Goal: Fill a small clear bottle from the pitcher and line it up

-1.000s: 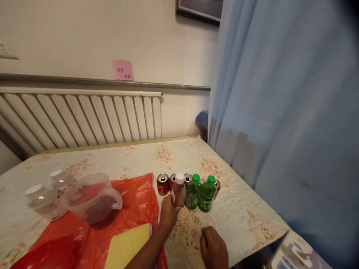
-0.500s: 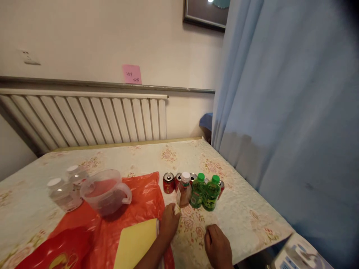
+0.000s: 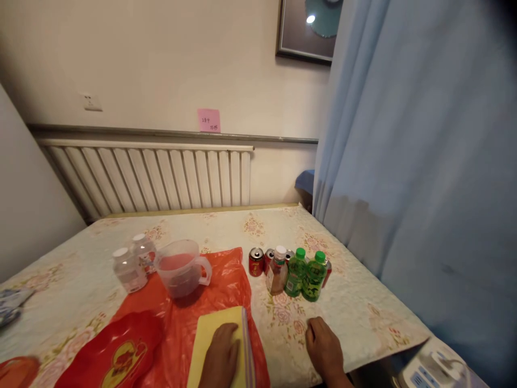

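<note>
My left hand point(image 3: 221, 353) lies over a yellow stack point(image 3: 205, 328) with a striped right edge, its fingers stretched forward and the thumb a little apart. I cannot tell whether the stack is cloth or paper. Under it spreads a red plastic sheet point(image 3: 226, 288). My right hand point(image 3: 325, 347) rests on the flowered tablecloth point(image 3: 363, 334) with its fingers curled in, and nothing shows in it. Beyond that hand stand two green bottles point(image 3: 313, 280) with green caps, a clear bottle point(image 3: 277, 277) with a white cap, and several red cans point(image 3: 256, 265) partly behind them.
A clear measuring jug point(image 3: 180, 277) stands on the red sheet, with two clear bottles point(image 3: 130, 275) left of it. A red scalloped tray point(image 3: 97, 345) is at front left. On the right hang blue curtains point(image 3: 388, 161); below them sits a white device point(image 3: 432, 372).
My left hand has drawn back from near the bottles onto the yellow stack. The right hand stays curled on the tablecloth. The view has turned left, bringing more of the red tray in.
</note>
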Tool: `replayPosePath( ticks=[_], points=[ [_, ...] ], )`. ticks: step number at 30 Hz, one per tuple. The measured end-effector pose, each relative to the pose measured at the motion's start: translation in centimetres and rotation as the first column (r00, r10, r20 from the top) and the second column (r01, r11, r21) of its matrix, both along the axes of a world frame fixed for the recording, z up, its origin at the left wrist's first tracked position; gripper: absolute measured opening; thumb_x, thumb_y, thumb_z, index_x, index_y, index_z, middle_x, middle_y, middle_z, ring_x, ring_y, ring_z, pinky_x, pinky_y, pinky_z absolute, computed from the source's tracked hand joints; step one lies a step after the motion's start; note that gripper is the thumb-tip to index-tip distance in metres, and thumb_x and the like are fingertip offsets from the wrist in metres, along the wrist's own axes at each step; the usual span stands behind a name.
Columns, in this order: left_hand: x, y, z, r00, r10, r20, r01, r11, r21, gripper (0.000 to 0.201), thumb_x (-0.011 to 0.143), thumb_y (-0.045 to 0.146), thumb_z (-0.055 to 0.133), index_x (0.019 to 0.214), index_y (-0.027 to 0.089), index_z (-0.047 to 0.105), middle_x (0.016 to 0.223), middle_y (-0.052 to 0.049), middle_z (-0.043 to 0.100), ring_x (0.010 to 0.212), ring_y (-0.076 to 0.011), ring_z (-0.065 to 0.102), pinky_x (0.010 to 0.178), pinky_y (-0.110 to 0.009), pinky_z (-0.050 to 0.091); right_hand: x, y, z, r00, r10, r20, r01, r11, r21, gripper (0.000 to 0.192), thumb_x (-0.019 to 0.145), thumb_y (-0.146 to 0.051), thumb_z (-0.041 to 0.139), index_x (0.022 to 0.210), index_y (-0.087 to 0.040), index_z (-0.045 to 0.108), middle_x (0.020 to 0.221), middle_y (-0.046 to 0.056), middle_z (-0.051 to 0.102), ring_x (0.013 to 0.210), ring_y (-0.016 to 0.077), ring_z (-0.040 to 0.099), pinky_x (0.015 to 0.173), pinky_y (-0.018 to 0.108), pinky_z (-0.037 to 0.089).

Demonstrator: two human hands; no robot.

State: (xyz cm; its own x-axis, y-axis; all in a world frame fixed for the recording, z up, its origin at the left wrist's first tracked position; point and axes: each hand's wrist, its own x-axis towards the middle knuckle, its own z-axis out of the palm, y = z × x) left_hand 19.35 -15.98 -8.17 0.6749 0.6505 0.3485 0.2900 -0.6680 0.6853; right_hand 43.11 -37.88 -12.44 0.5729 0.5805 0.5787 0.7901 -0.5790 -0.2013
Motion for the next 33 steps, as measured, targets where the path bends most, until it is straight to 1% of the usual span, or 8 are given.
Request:
replayPosePath(
  ticks=[2, 4, 6, 9, 12, 18, 27, 33],
  points=[
    [-1.4, 1.4, -2.3, 0.999, 0.048, -0.003, -0.046, 0.975, 0.216, 0.036, 0.088, 0.035, 0.048, 0.117, 0.02, 0.064, 0.119, -0.012, 0.069, 0.113, -0.0281, 0.063, 0.101, -0.047, 0.05, 0.0, 0.0, 0.1, 1.0, -0.002, 0.007, 0.002, 1.0, -0.006, 0.018, 0.089, -0.013, 0.045, 0.078, -0.021, 0.057, 0.074, 0.001, 0.057, 0.071, 0.0165, 0.058, 0.068, 0.027, 0.034],
    [-2.4, 2.6, -4.4, 0.994, 0.103, -0.041, -0.079, 0.919, 0.386, 0.041, 0.09, 0.035, 0.047, 0.125, 0.018, 0.06, 0.13, -0.013, 0.064, 0.122, -0.0291, 0.059, 0.104, -0.049, 0.048, -0.1, 0.0, 0.2, 1.0, -0.013, 0.01, 0.013, 1.0, -0.016, 0.018, 0.089, -0.012, 0.045, 0.077, -0.021, 0.056, 0.074, 0.001, 0.057, 0.071, 0.0165, 0.058, 0.068, 0.027, 0.034],
    [-2.8, 3.2, -5.9, 0.982, 0.152, -0.109, -0.079, 0.867, 0.492, 0.044, 0.092, 0.035, 0.046, 0.13, 0.017, 0.057, 0.137, -0.014, 0.059, 0.129, -0.0296, 0.054, 0.105, -0.049, 0.047, -0.1, 0.1, 0.3, 1.0, -0.028, 0.007, 0.028, 0.999, -0.03, 0.018, 0.088, -0.011, 0.045, 0.077, -0.021, 0.056, 0.074, 0.001, 0.057, 0.072, 0.0164, 0.058, 0.068, 0.027, 0.034],
    [-3.0, 3.4, -6.7, 0.961, 0.192, -0.197, -0.05, 0.827, 0.561, 0.046, 0.093, 0.036, 0.045, 0.134, 0.017, 0.055, 0.144, -0.012, 0.054, 0.135, -0.0289, 0.048, 0.108, -0.049, 0.044, -0.1, 0.1, 0.3, 0.999, -0.036, 0.006, 0.036, 0.998, -0.046, 0.018, 0.088, -0.012, 0.044, 0.078, -0.021, 0.055, 0.075, 0.001, 0.058, 0.072, 0.0165, 0.058, 0.068, 0.027, 0.034],
    [-2.8, 3.1, -6.4, 0.946, 0.221, -0.236, -0.042, 0.809, 0.586, 0.047, 0.094, 0.036, 0.045, 0.135, 0.017, 0.055, 0.145, -0.012, 0.053, 0.135, -0.0292, 0.047, 0.109, -0.049, 0.042, -0.1, 0.0, 0.2, 0.999, -0.031, 0.007, 0.032, 0.999, -0.041, 0.017, 0.088, -0.012, 0.044, 0.078, -0.022, 0.055, 0.075, 0.001, 0.058, 0.072, 0.0165, 0.058, 0.068, 0.027, 0.034],
    [-2.9, 2.3, -5.0, 0.939, 0.238, -0.249, -0.035, 0.785, 0.619, 0.046, 0.094, 0.034, 0.045, 0.135, 0.016, 0.055, 0.144, -0.012, 0.054, 0.136, -0.029, 0.047, 0.109, -0.046, 0.042, -0.1, -0.3, 0.1, 1.0, -0.013, 0.007, 0.013, 0.999, -0.032, 0.018, 0.089, -0.014, 0.043, 0.08, -0.021, 0.057, 0.075, 0.002, 0.059, 0.072, 0.017, 0.058, 0.069, 0.028, 0.036],
    [-2.9, 1.5, -3.9, 0.937, 0.229, -0.263, -0.036, 0.813, 0.581, 0.045, 0.093, 0.033, 0.046, 0.134, 0.014, 0.056, 0.143, -0.014, 0.055, 0.135, -0.0301, 0.048, 0.109, -0.048, 0.042, -0.1, -0.5, 0.1, 1.0, -0.003, 0.011, 0.003, 0.999, -0.041, 0.019, 0.09, -0.018, 0.042, 0.085, -0.02, 0.06, 0.079, 0.003, 0.062, 0.073, 0.0172, 0.06, 0.067, 0.028, 0.037],
    [-2.9, 1.1, -3.7, 0.947, 0.202, -0.249, -0.033, 0.834, 0.551, 0.045, 0.093, 0.03, 0.045, 0.134, 0.015, 0.055, 0.144, -0.013, 0.054, 0.137, -0.0303, 0.045, 0.111, -0.05, 0.04, -0.1, -0.5, 0.1, 0.999, -0.001, 0.044, 0.002, 0.999, -0.034, 0.019, 0.091, -0.019, 0.042, 0.084, -0.02, 0.06, 0.078, 0.003, 0.063, 0.072, 0.0171, 0.06, 0.067, 0.027, 0.037]
  ],
)
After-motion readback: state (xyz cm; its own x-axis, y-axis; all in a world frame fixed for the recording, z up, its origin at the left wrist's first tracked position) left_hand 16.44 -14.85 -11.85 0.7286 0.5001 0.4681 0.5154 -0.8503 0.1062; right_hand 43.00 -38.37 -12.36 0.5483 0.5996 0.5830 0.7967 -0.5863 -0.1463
